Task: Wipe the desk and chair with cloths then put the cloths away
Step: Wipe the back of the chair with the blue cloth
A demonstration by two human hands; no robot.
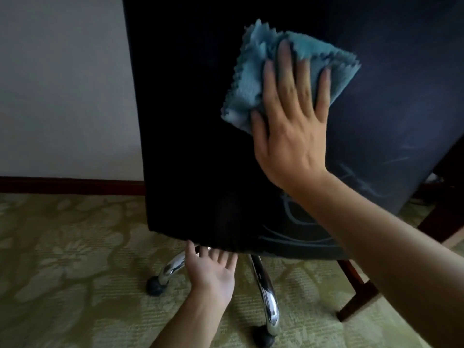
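Observation:
The dark back of the office chair (190, 121) fills the middle of the head view, with faint wipe streaks low on its right side. My right hand (291, 126) presses a folded blue cloth (248, 79) flat against the chair back, fingers straight and spread. My left hand (213, 267) reaches under the lower edge of the chair; its fingertips are hidden behind that edge, so its hold there is unclear.
Chrome chair legs (266, 292) with black casters (154, 286) stand on a green patterned carpet (62, 272). A white wall (62, 84) with a dark red skirting board runs along the left. A dark wooden furniture leg (356, 292) stands at the right.

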